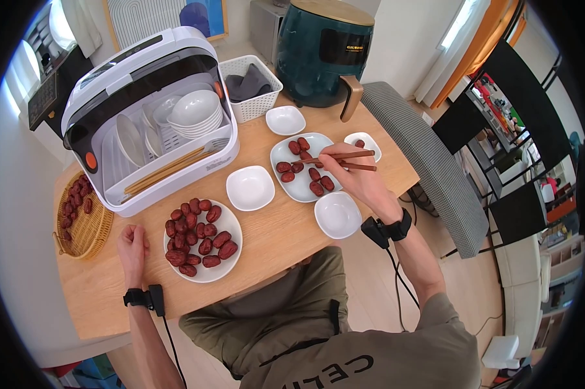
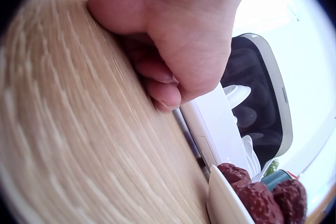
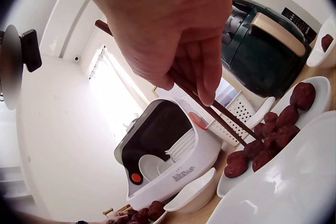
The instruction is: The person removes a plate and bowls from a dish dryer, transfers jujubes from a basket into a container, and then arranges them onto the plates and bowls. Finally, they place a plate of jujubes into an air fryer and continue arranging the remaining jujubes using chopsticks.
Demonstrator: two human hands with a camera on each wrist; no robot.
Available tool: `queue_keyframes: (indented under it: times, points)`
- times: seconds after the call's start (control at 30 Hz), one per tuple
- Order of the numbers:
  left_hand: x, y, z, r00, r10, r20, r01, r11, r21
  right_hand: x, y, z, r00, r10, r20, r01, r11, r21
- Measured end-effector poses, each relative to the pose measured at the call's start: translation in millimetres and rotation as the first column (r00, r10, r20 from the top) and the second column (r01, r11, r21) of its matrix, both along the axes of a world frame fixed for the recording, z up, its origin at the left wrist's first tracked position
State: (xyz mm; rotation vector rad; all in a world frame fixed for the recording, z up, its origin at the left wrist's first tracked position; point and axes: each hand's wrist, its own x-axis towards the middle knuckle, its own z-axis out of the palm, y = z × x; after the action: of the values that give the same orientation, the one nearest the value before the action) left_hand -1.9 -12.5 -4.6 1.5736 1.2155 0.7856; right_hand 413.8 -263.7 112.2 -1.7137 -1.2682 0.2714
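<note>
In the head view my right hand (image 1: 356, 176) holds a pair of brown chopsticks (image 1: 359, 167) over a pale square plate (image 1: 299, 188) of dried red dates. The chopstick tips reach down among the dates (image 3: 254, 148) in the right wrist view, right at one of them. My left hand (image 1: 133, 251) rests on the table with its fingers curled in and nothing visible in it. The left wrist view shows its thumb over the fingers (image 2: 163, 94). Beside that hand stands a round white plate (image 1: 234, 223) heaped with wrinkled red dates (image 1: 191, 220).
White bowls surround the square plate: one left (image 1: 250, 188), one front (image 1: 338, 215), one behind (image 1: 285, 120), and one right (image 1: 371, 144) with a date. A dish box (image 1: 176, 175), a wicker basket (image 1: 91, 236) of dates, a white basket (image 1: 257, 107) and a green air fryer (image 1: 318, 61) stand around.
</note>
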Motion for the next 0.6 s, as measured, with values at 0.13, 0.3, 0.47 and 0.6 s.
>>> queue_keyframes:
  times: [0.13, 0.3, 0.47, 0.6]
  points:
    - [0.2, -0.3, 0.5, 1.000, -0.004, -0.020, 0.004, 1.000, 0.004, 0.2, 0.1, 0.1, 0.999, -0.002, 0.035, 0.003, 1.000, -0.025]
    - [0.5, 0.2, -0.6, 1.000, 0.003, -0.009, -0.003, 1.000, 0.007, 0.5, 0.0, -0.7, 0.997, -0.006, 0.082, 0.007, 1.000, -0.012]
    - [0.0, 0.2, -0.6, 1.000, -0.005, 0.000, 0.005, 1.000, 0.012, -2.9, -0.6, 3.4, 0.996, -0.007, 0.087, 0.007, 1.000, -0.005]
    - [-0.5, 0.9, -1.3, 1.000, -0.003, -0.006, 0.003, 1.000, 0.012, -0.3, -0.4, 0.5, 0.994, 0.003, 0.108, -0.003, 1.000, 0.001]
